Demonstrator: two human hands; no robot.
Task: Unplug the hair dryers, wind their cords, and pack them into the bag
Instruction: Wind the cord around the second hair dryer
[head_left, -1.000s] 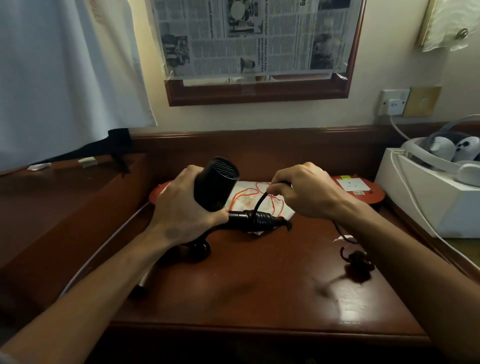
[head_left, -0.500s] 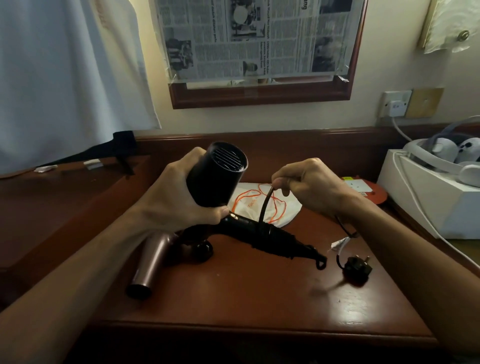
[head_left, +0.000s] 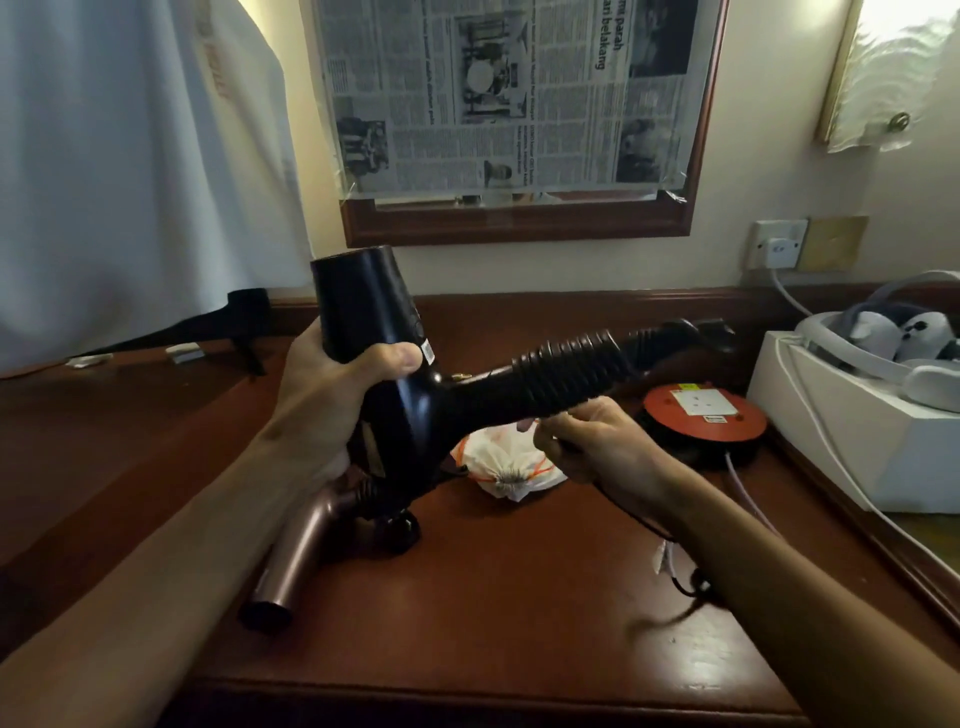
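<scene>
1. Head view: the left hand is gripping the barrel of the black dryer, fingers and thumb curled round it, holding it above the worktop with its handle pointing right.
2. The right hand is pinching the cord just under the handle, where coils are already lying wound; the loose cord is trailing under the right forearm to a plug, which is blurred.
3. A second, copper dryer is lying on the worktop below the left hand, partly hidden by the black one.
4. A white bag with an orange drawstring is sitting on the worktop behind the hands.
5. A red reel with a socket on top is lying just right of the bag.
6. A white box is standing at the right edge, holding a headset.
7. A newspaper is covering the framed mirror on the wall.
</scene>
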